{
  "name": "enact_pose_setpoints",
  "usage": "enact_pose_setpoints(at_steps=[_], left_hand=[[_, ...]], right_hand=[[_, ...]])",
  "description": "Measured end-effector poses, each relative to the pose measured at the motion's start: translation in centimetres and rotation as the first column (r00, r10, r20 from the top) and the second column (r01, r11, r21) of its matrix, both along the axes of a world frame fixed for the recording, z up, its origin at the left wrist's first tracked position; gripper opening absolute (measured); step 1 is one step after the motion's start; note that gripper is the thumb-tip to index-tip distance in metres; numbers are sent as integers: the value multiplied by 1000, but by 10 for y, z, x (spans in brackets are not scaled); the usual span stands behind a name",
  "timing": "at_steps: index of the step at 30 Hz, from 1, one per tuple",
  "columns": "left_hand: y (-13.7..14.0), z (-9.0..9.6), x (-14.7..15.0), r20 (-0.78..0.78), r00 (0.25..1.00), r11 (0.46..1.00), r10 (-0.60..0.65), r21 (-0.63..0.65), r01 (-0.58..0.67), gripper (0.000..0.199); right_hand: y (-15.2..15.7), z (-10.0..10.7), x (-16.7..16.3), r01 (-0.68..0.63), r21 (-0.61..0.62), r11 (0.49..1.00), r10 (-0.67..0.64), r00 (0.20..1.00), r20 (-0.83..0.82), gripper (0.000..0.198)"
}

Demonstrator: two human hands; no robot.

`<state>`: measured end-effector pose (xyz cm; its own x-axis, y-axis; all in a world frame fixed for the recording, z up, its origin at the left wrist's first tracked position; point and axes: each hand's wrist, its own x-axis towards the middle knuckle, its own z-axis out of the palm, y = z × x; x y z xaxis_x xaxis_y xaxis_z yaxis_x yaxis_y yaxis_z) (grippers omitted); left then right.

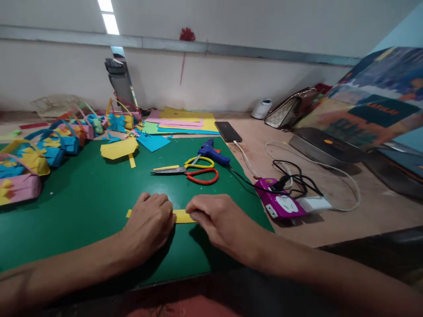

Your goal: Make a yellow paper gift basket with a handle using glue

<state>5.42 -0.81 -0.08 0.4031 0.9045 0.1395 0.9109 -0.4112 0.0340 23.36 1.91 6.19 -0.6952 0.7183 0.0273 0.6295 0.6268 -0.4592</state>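
A narrow yellow paper strip (183,216) lies on the green mat (76,198) near its front edge. My left hand (150,222) presses over the strip with curled fingers, and a short end of it sticks out on the left. At the strip's right end, my right hand (220,222) pinches the paper between thumb and fingers. Beyond the hands are scissors (201,177) with one red and one yellow handle loop. A blue glue gun (213,154) touches or overlaps them; a folded yellow paper piece (119,149) sits farther left.
Several small paper baskets (66,143) with flowers line the left side. Coloured paper sheets (185,121) and a phone (228,131) lie at the back. On the right are a purple power strip (279,204), tangled cables (297,178) and a bag (289,108) by the wall.
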Motion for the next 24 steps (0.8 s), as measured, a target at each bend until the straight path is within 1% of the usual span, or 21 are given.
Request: enact_pose_setpoints(at_steps=[1, 3, 6, 9, 13, 16, 19, 22, 24], left_hand=[[0, 1, 2, -3, 1000, 1000, 1, -17, -1, 32], [0, 2, 3, -3, 1000, 999, 2, -47, -2, 32], [-1, 4, 1, 17, 1000, 996, 7, -85, -5, 31], [0, 5, -9, 110, 994, 987, 20, -161, -2, 30], [-3, 5, -32, 279, 955, 959, 97, -284, -14, 26], [-7, 4, -48, 352, 922, 940, 164, -340, -37, 26], [-9, 6, -57, 430, 876, 930, 218, -364, -53, 28], [-9, 8, -59, 511, 820, 924, 259, -379, -56, 30], [-9, 9, -60, 523, 812, 929, 258, -364, -61, 31]], right_hand=[[2, -2, -7, 7, -65, 998, -7, 1000, 5, 17], [8, -8, -15, 20, -134, 991, -14, 999, 46, 15], [17, -18, -20, 69, -166, 984, -53, 994, 98, 12], [22, -24, -20, 105, -192, 976, -85, 990, 109, 12], [21, -29, -20, 138, -146, 980, -115, 981, 159, 11], [19, -32, -20, 132, -112, 985, -109, 975, 196, 10], [18, -35, -19, 111, -83, 990, -93, 976, 198, 10], [17, -36, -18, 89, -52, 995, -78, 978, 194, 11], [17, -37, -18, 76, -40, 996, -66, 979, 192, 12]])
